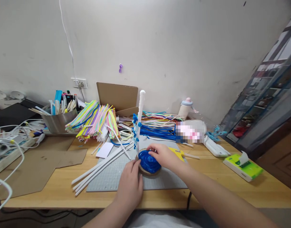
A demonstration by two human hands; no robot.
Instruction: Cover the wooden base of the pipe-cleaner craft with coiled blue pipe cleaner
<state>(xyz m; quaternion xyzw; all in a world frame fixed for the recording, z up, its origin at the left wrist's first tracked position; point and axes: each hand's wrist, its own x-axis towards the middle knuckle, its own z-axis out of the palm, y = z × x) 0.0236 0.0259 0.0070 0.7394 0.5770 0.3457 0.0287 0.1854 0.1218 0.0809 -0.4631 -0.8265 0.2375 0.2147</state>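
Left hand (130,180): fingers bunched; right hand (163,155): fingers curled; both at blue disc (148,162), grips partly hidden, indeterminable. Grey mat (109,179) on wooden table (230,183); wall (173,57) behind.

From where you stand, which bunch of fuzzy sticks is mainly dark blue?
The flat-lying bunch just right of the upright white rod; the bunches left of the rod mix yellow, pink, purple and white.

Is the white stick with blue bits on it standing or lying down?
Upright: the stick rises beside the blue coil, its white tip well above it.
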